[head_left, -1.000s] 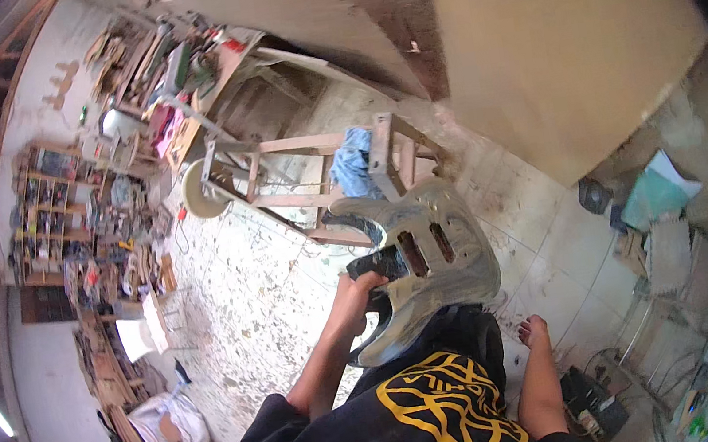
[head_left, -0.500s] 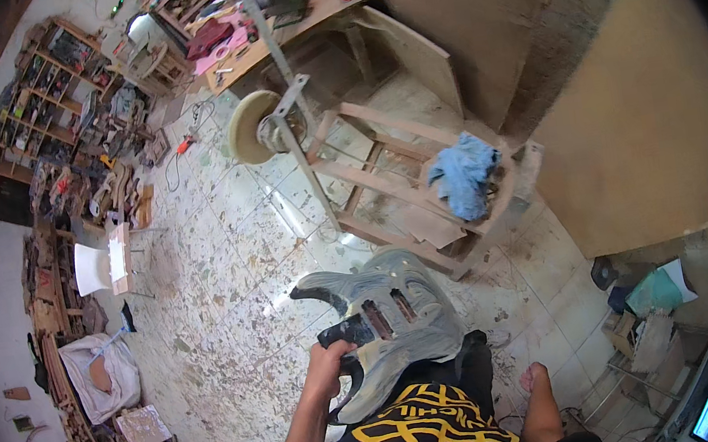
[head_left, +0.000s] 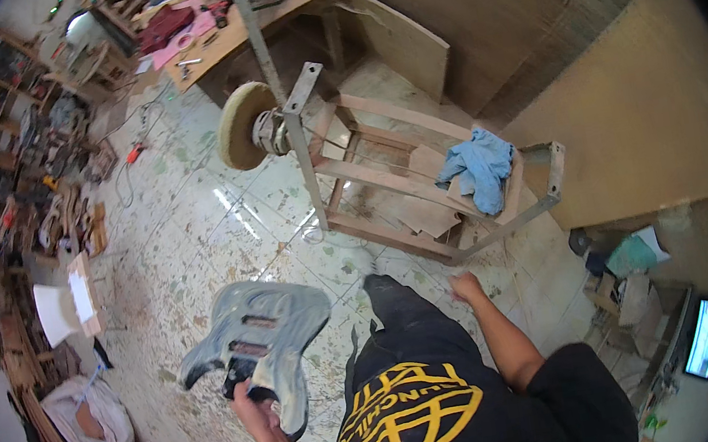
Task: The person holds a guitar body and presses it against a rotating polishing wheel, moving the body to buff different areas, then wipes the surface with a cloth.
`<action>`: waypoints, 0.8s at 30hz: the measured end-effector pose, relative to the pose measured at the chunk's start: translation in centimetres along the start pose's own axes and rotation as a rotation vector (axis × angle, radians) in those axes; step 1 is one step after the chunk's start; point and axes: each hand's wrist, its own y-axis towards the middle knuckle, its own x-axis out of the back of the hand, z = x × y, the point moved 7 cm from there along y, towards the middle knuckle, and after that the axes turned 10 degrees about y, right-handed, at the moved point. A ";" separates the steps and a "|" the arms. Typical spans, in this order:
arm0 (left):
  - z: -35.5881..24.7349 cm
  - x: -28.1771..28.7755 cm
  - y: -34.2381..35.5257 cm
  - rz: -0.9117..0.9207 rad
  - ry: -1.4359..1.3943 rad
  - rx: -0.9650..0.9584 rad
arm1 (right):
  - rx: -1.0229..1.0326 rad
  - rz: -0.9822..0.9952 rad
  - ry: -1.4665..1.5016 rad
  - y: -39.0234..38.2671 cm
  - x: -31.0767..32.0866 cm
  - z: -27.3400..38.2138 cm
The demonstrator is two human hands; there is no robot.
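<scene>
My left hand (head_left: 258, 405) is closed round the neck-joint end of an electric guitar body (head_left: 280, 307). The body is streaked grey and whitish with dark edges, and has two horns, pickup cavities and a rounded far end. It hangs in the air above the floor, to the left of my leg. My right hand (head_left: 467, 286) is held out beside my right leg, touching nothing I can see; its fingers look curled, but how far is too small to tell. Ahead of it lies a wooden frame (head_left: 385, 183) with a blue cloth (head_left: 481, 170) draped on its right end.
A round pale buffing wheel (head_left: 245, 126) is mounted at the frame's left end. Behind stands a workbench (head_left: 215, 50) with tools. Wood scraps, a white chair (head_left: 53, 312) and a white sack (head_left: 86, 426) line the left side. A lit screen (head_left: 707, 338) is at lower right.
The guitar body has swung left and away from my torso, in my left hand. My right hand has moved forward. My view has turned and the frame appears nearer.
</scene>
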 end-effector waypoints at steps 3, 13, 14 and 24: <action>-0.4 3.2 7.7 0.095 -0.059 0.121 | 0.076 0.078 -0.186 6.9 -5.1 9.0; -16.8 5.1 22.1 -0.205 -0.004 0.064 | 0.895 -0.193 0.012 1.2 -15.8 61.9; -18.4 6.2 24.3 -0.217 0.008 0.058 | 0.847 -0.289 0.067 0.0 -15.4 66.1; -35.7 9.1 47.4 -0.157 0.105 0.102 | 0.585 -0.502 -0.175 1.9 -25.2 88.3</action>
